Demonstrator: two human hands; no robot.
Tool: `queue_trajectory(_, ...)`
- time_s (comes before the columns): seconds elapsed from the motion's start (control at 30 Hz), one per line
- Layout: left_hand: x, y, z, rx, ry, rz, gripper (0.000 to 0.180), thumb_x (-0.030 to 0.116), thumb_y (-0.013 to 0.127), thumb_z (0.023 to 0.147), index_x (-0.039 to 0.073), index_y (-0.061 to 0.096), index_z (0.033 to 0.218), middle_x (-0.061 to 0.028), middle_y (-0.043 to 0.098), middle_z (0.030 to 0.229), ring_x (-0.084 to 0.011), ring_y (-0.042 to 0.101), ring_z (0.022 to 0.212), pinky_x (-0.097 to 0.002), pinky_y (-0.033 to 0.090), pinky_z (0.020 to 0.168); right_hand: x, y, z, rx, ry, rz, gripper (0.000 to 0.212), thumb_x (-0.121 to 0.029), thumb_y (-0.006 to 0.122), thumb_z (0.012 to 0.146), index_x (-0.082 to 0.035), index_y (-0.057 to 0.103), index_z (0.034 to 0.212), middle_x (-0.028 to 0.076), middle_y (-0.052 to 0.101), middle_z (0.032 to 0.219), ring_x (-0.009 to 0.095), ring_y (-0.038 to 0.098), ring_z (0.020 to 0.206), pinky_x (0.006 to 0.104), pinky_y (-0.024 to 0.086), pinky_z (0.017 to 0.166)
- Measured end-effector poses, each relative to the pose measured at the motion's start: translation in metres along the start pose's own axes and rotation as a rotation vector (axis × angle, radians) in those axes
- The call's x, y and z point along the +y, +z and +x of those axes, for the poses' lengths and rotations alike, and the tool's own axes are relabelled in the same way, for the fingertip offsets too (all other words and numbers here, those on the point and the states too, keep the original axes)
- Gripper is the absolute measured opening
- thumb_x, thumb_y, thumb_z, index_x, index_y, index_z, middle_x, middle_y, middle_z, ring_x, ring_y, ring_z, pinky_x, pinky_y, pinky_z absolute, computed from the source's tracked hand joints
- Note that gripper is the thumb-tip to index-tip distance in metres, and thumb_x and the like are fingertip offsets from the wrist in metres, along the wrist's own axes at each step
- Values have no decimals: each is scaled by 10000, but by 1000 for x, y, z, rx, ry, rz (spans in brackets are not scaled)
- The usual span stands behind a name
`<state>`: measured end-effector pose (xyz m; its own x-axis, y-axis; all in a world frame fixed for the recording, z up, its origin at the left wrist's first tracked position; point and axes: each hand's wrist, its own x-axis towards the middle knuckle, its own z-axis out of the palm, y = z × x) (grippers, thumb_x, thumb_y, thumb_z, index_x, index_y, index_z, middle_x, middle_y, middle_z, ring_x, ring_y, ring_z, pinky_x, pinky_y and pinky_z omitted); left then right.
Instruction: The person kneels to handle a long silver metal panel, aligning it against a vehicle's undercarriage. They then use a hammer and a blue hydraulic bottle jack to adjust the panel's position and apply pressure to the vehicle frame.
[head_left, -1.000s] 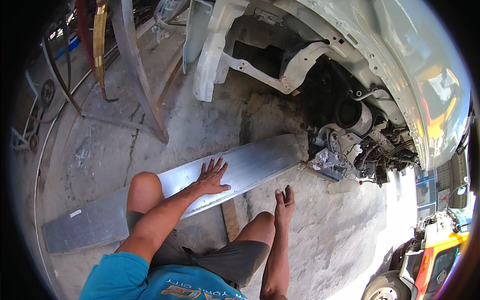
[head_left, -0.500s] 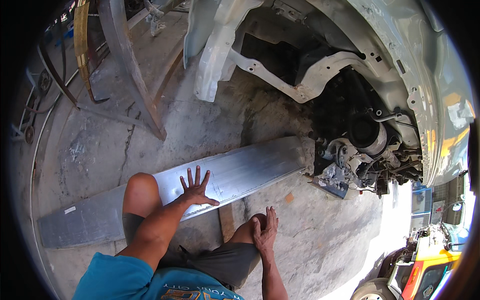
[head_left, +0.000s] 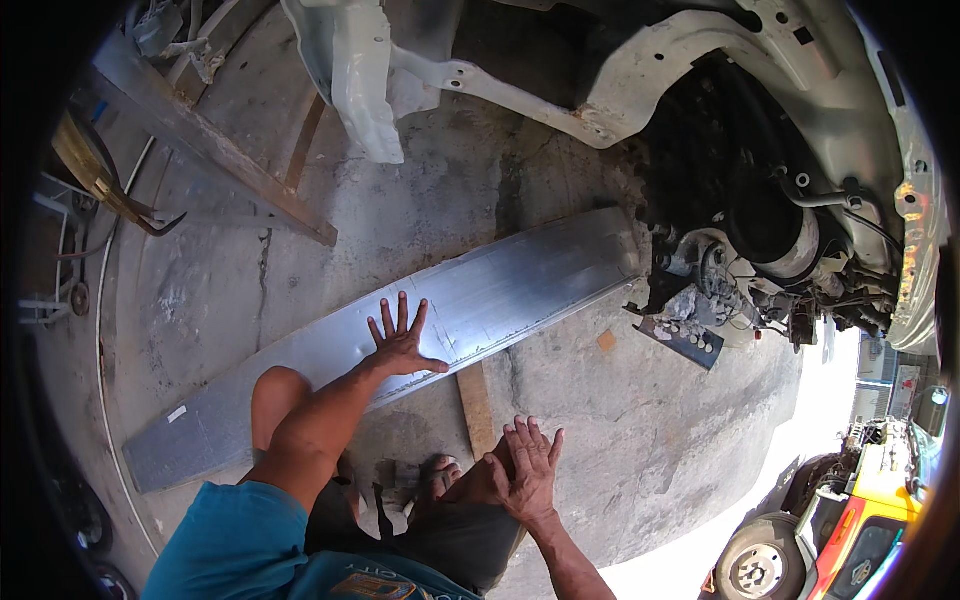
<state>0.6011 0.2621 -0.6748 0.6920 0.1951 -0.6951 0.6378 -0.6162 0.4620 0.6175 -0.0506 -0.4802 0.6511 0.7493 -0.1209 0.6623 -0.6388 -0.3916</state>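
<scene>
A long silvery sheet-metal panel [head_left: 530, 265] lies slantwise across the concrete floor in front of me, with a small white label [head_left: 177, 413] near its left end. My left hand [head_left: 402, 350] is over the panel's middle, palm down and fingers spread wide; it appears to press flat on the metal. My right hand [head_left: 530, 470] rests at my bent right knee, its fingers stretched out and nothing in it. Beneath the panel's near edge, a wooden strip [head_left: 476, 405] sticks out toward my feet.
A stripped vehicle body [head_left: 620, 85] overhangs the far right, with exposed mechanical parts [head_left: 735, 270] under it. Metal stand legs [head_left: 235, 165] and a hanging brass-coloured hook tool [head_left: 105, 180] are at the left. A yellow and red vehicle [head_left: 875, 515] stands at lower right.
The whole view has shifted, and my knees have moved lower and apart. My right hand has turned palm down over the knee. The left hand stays spread at the panel.
</scene>
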Motion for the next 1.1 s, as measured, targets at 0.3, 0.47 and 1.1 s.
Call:
queue_trajectory(0.3, 22, -26, -50, 103, -31, 113, 1315, 608, 845, 739, 191, 46, 1696, -225, -88, 1740, -495, -125, 1579, -708, 58, 1225, -49, -43, -68, -129, 80, 175, 557, -324, 634, 980, -77, 562, 1474, 160, 534, 1541, 371, 389, 1513, 705, 41, 1230)
queue_trajectory(0.47, 91, -2, -190, -2, -59, -81, 1119, 512, 776, 849, 118, 141, 1682, -249, -44, 1736, -518, -125, 1570, -719, 94, 1224, -65, -63, -99, -213, 121, 169, 567, -345, 574, 1012, -83, 508, 1510, 162, 531, 1545, 386, 386, 1510, 697, 33, 1235)
queue_trajectory(1.1, 38, 123, -763, 651, -850, -1047, 1016, 697, 628, 908, -36, 391, 1571, -293, 409, 1596, -415, 384, 1496, -438, 320, 1240, 45, -220, -315, -698, 709, 558, 713, -542, 632, 994, 70, 608, 1359, 243, 677, 1311, 391, 635, 1210, 419, 477, 1052)
